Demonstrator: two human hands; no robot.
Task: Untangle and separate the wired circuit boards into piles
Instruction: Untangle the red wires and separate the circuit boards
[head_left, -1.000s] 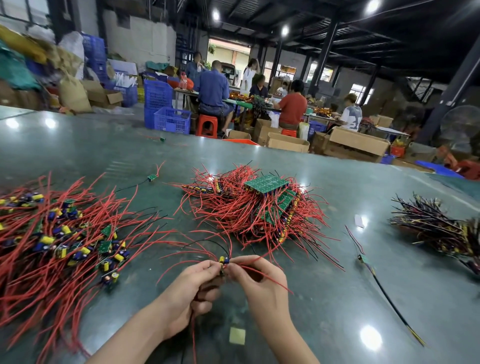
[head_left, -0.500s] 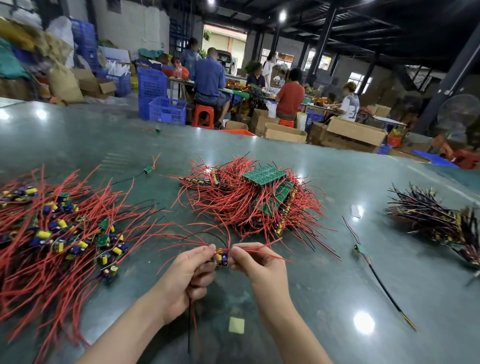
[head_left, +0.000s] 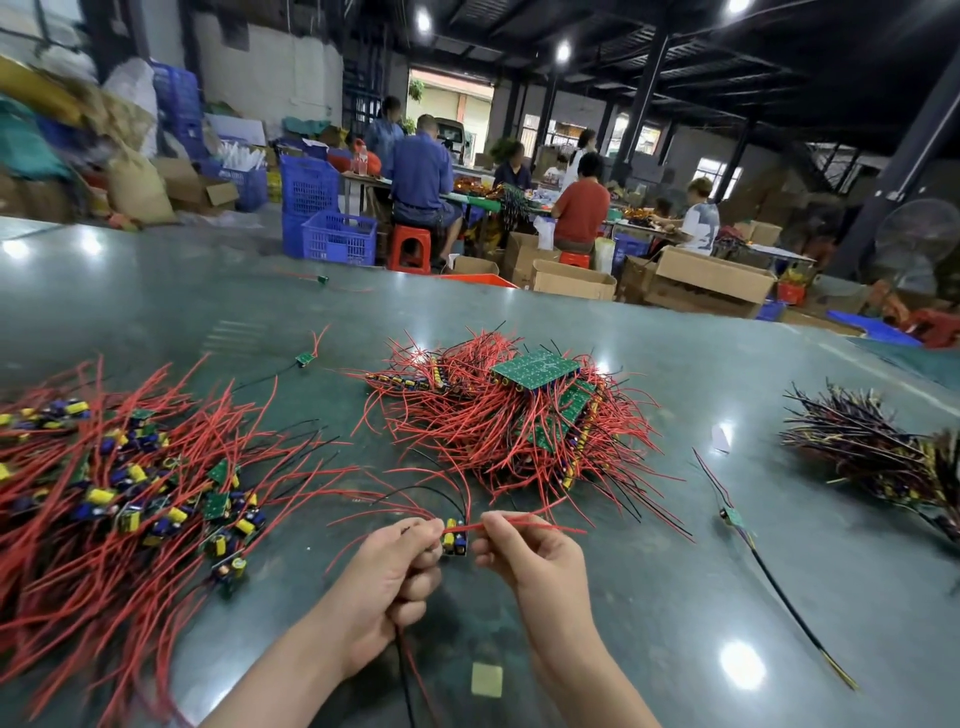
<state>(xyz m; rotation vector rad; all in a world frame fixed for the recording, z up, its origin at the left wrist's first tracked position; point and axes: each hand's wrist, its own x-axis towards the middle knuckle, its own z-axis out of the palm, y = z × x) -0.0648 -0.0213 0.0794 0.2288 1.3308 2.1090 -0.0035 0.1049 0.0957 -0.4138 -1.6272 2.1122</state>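
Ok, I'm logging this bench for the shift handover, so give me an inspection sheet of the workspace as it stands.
Surface: glossy green table, lamp glare.
Job's things: tangled board heap centre; spread board pile left; dark-wired bundle right.
Clutter: yellow square; white scrap.
Hands: left hand and right hand pinch one small board.
Cables: stray wired boards and.
Surroundings: seated workers, blue crates, cartons.
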